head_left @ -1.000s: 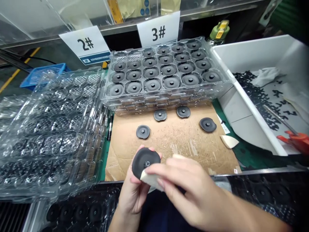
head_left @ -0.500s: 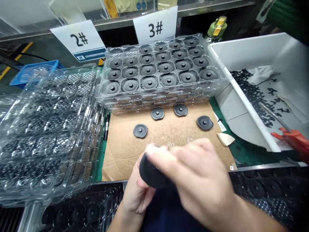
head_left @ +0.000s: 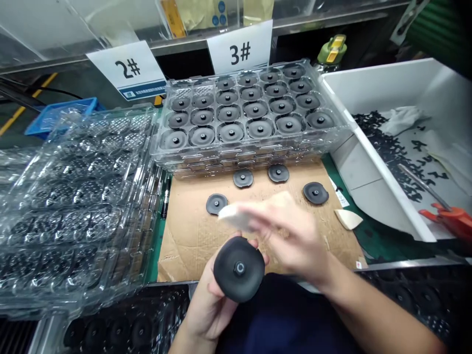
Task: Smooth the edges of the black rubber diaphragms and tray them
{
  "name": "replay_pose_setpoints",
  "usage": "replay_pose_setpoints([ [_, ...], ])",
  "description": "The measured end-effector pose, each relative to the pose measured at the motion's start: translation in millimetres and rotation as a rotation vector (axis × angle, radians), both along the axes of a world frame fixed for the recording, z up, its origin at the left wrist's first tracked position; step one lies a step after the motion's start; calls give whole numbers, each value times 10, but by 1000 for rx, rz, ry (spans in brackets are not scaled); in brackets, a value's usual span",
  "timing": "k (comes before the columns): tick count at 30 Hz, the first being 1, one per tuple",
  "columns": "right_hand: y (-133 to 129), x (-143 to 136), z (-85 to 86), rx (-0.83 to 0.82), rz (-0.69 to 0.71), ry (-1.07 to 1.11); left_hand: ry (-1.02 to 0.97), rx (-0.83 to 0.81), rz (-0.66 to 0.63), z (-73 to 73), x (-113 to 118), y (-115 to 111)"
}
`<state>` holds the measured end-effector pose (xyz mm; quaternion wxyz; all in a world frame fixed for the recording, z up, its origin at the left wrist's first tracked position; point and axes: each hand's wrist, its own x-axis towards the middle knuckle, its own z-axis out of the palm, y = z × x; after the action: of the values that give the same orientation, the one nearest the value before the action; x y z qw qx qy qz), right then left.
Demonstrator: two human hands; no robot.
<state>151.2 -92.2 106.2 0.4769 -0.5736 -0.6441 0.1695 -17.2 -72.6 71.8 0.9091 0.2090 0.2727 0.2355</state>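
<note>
A black disc (head_left: 239,269) with a small raised hub faces up in my left hand (head_left: 216,300), whose fingers wrap round its edge. Above it, blurred by motion, my right hand (head_left: 295,236) pinches a pale, flat pad (head_left: 236,219); its exact shape is smeared. Several similar discs lie on the cardboard sheet (head_left: 191,246), among them one (head_left: 216,203) just beyond the pad and one (head_left: 315,192) at the right. A cream wedge-shaped piece (head_left: 348,219) rests by the cardboard's right edge.
Stacked clear trays (head_left: 250,142) holding black discs stand behind the cardboard. More clear trays (head_left: 73,216) are piled at the left. At the right, a white bin (head_left: 379,177) contains small black pieces and a cloth; a red-handled tool (head_left: 452,216) lies across its edge.
My right hand has lifted away from the disc, and the pale pad now shows in it. The disc in my left hand now faces the camera. The view has shifted slightly.
</note>
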Motion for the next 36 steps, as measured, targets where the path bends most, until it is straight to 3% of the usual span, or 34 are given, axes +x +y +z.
replay_pose_setpoints([
  [2, -5, 149, -298, -183, -209, 168, -83, -59, 2, 16, -12, 11],
  [4, -60, 240, -638, -337, -225, 199, -157, -125, -7, 18, -24, 25],
  [6, -148, 248, -926, -391, -212, 151, -206, -163, -13, -4, -26, 34],
  [8, -230, 199, -1068, -378, -274, 117, -263, -184, -9, -40, -18, 34],
  [10, -273, 143, -1029, -349, -356, 113, -307, -195, -9, -70, -6, 27],
  [13, -261, 100, -749, -284, -417, 155, -321, -205, -17, -70, 9, 19],
  [16, -244, 78, -524, -196, -386, 224, -277, -193, -23, -35, 28, 16],
  [18, -255, 55, -521, -202, -340, 241, -177, -110, 0, -30, 45, 9],
  [20, -282, 31, -611, -267, -287, 244, -5, 129, 66, -55, 60, -6],
  [24, -375, 7, -749, -349, -223, 260, 433, 942, 101, -137, 72, -37],
  [27, -450, -1, -656, -341, -209, 388, 561, 1214, 56, -149, 78, -41],
  [31, -474, 1, -440, -419, -46, 606, 525, 1251, 40, -119, 69, -20],
  [36, -387, 82, -281, -630, 267, 802, 504, 1098, -57, -107, 5, 6],
])
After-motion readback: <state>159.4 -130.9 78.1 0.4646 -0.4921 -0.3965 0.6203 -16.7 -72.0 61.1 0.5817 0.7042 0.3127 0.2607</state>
